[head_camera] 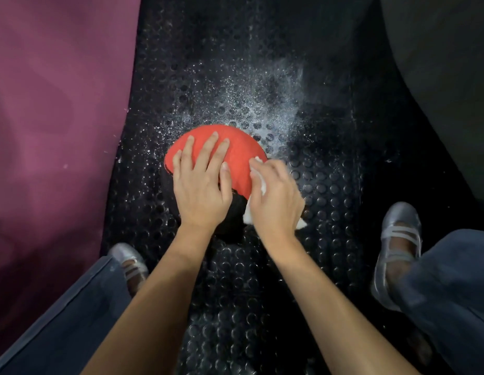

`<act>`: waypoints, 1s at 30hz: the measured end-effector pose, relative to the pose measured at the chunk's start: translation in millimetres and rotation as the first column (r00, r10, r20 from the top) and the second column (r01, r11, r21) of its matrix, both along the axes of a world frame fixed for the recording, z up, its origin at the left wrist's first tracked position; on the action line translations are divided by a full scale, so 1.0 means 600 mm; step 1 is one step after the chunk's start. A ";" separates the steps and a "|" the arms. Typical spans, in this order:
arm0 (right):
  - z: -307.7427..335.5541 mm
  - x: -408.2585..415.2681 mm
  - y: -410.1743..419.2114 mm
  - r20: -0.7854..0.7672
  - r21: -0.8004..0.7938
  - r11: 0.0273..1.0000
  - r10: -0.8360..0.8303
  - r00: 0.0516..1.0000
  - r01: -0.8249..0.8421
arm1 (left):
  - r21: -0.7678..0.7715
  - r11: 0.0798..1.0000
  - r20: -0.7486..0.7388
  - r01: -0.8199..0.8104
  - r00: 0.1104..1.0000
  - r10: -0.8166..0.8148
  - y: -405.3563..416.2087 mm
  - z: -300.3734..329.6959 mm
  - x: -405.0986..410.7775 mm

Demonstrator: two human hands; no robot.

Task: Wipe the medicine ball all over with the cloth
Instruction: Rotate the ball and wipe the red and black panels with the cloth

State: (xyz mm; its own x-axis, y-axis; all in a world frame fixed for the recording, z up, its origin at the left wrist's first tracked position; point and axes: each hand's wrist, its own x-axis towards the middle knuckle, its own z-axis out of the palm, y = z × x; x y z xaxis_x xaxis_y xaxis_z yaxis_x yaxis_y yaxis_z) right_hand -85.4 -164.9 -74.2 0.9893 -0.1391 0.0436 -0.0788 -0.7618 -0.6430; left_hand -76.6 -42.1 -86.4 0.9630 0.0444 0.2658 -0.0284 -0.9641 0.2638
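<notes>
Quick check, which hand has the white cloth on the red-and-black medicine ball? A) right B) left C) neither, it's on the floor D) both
A: the right hand presses the white cloth against the red-and-black medicine ball, while the left hand rests flat on top.

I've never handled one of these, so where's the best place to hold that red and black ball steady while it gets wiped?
Probably from above, palm flat on the crown, as the left hand does now. The medicine ball is round with no handle showing, so spread fingers pressing down pin it to the studded floor mat while the right hand works the cloth.
</notes>
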 end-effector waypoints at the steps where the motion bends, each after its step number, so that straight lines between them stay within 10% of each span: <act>1: 0.000 -0.014 0.003 0.045 -0.017 0.998 0.053 0.998 -0.052 | -0.003 1.000 0.005 -0.004 1.000 0.004 0.004 0.001 -0.001; 6: -0.015 0.030 -0.015 -0.103 0.091 0.987 -0.122 0.987 0.132 | -0.003 1.000 0.015 -0.005 1.000 0.005 0.001 0.000 -0.012; 11: 0.006 -0.021 0.001 0.088 -0.067 0.993 0.106 0.991 -0.100 | 0.008 1.000 0.004 0.000 1.000 0.000 0.005 0.000 -0.013; 16: -0.008 0.040 -0.016 -0.117 0.066 0.994 -0.073 0.990 0.081 | 0.019 1.000 0.015 0.022 1.000 -0.022 0.001 -0.001 -0.027; 22: 0.005 0.006 -0.004 0.039 -0.047 0.991 0.130 0.991 -0.128 | 0.014 0.999 0.015 0.037 0.999 -0.037 0.017 -0.001 -0.024; 27: -0.021 0.068 -0.029 -0.277 0.047 0.994 -0.082 0.957 0.099 | 0.010 0.999 0.037 0.053 0.998 -0.053 0.007 -0.003 -0.033; 30: -0.003 0.044 -0.019 -0.133 0.005 0.999 0.034 0.991 -0.033 | 0.005 0.999 0.035 0.040 0.999 -0.040 0.016 -0.005 -0.029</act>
